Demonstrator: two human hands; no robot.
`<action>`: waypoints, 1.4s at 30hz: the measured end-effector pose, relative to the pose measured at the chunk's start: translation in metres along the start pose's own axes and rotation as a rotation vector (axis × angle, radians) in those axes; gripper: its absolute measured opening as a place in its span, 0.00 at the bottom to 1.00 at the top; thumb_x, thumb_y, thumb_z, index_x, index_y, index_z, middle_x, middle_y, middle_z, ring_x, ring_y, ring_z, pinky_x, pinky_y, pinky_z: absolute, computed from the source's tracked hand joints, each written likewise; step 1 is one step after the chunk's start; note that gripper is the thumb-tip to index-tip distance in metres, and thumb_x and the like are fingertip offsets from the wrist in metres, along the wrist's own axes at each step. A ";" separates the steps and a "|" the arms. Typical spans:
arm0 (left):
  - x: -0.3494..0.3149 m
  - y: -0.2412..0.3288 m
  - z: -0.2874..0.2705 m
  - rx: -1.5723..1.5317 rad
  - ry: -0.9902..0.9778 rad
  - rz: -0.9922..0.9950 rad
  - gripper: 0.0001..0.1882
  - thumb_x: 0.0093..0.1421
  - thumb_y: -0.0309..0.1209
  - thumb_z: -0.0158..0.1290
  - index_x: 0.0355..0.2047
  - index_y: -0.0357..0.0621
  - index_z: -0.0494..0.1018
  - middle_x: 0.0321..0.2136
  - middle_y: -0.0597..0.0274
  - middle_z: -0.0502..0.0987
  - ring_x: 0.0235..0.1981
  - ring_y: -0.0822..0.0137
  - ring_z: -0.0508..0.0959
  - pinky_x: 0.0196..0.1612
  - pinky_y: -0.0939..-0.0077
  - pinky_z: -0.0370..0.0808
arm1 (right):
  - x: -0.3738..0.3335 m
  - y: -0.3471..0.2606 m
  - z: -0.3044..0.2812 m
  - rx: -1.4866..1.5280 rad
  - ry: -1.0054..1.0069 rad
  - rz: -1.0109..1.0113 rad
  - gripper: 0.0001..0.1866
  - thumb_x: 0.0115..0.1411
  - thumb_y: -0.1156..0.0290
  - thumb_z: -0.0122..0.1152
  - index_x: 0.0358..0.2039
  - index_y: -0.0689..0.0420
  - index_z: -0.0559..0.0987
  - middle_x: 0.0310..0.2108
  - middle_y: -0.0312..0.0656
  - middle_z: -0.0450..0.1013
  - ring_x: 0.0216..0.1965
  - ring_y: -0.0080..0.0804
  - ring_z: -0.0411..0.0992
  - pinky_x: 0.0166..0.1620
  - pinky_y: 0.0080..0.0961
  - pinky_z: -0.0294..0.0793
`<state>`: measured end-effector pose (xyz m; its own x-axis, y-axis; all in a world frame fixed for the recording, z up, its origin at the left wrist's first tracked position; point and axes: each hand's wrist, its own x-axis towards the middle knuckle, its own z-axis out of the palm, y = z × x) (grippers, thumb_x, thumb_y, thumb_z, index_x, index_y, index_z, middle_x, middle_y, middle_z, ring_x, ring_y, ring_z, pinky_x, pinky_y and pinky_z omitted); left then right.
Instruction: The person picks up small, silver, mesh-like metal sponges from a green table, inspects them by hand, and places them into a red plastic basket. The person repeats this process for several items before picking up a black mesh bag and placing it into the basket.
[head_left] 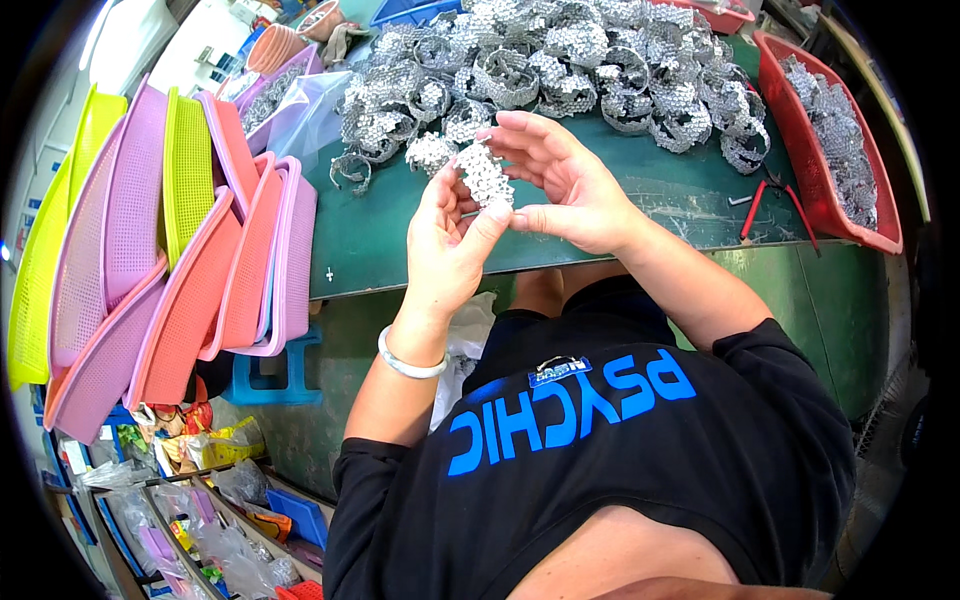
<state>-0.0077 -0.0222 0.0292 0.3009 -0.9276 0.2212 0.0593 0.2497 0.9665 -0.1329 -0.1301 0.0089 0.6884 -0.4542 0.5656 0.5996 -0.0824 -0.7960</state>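
A small silvery piece of perforated, honeycomb-like metal (486, 178) is held up over the near edge of the green table. My left hand (452, 232) is closed on it, thumb in front and fingers behind. My right hand (570, 185) curves around its other side, fingertips at the top and thumb at the lower end. A similar small cluster (432, 153) lies just behind my left fingers. Beyond them, a big heap of curled silvery honeycomb strips (560, 75) covers the far part of the table.
Red-handled pliers (752, 210) lie on the green table (660, 185) at right, beside a red basket (880, 225) of metal pieces. Stacked purple, orange and lime plastic baskets (190, 290) crowd the left. A blue stool (285, 372) stands below them, near bins of bagged items (230, 545).
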 end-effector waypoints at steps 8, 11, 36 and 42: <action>-0.001 -0.002 0.001 0.035 0.044 0.012 0.36 0.51 0.26 0.58 0.55 0.29 0.51 0.43 0.53 0.66 0.41 0.69 0.70 0.43 0.78 0.71 | -0.003 0.003 -0.002 -0.004 -0.004 0.021 0.42 0.47 0.77 0.64 0.60 0.57 0.52 0.58 0.47 0.56 0.58 0.34 0.57 0.58 0.32 0.57; -0.001 -0.002 0.003 0.050 0.058 0.041 0.37 0.50 0.25 0.58 0.56 0.31 0.51 0.43 0.53 0.66 0.41 0.69 0.70 0.42 0.78 0.71 | -0.004 0.001 -0.003 -0.022 -0.005 0.050 0.42 0.48 0.76 0.64 0.60 0.56 0.52 0.57 0.46 0.56 0.57 0.34 0.57 0.57 0.31 0.57; 0.009 0.005 0.010 0.735 -0.062 0.290 0.44 0.41 0.26 0.57 0.60 0.41 0.51 0.41 0.56 0.66 0.37 0.67 0.68 0.38 0.76 0.67 | -0.019 -0.012 -0.020 -0.177 0.051 0.111 0.37 0.49 0.81 0.61 0.58 0.59 0.55 0.55 0.40 0.59 0.55 0.29 0.59 0.54 0.29 0.63; 0.008 -0.004 0.016 0.609 -0.164 0.261 0.45 0.41 0.26 0.58 0.60 0.41 0.50 0.48 0.53 0.64 0.43 0.62 0.67 0.44 0.72 0.66 | -0.034 -0.069 -0.047 -0.572 0.199 0.043 0.36 0.46 0.78 0.64 0.56 0.60 0.61 0.53 0.40 0.62 0.54 0.26 0.61 0.53 0.25 0.62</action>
<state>-0.0212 -0.0352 0.0288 0.0819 -0.9001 0.4279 -0.5562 0.3150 0.7691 -0.2167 -0.1507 0.0341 0.5847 -0.6202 0.5229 0.2206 -0.4987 -0.8382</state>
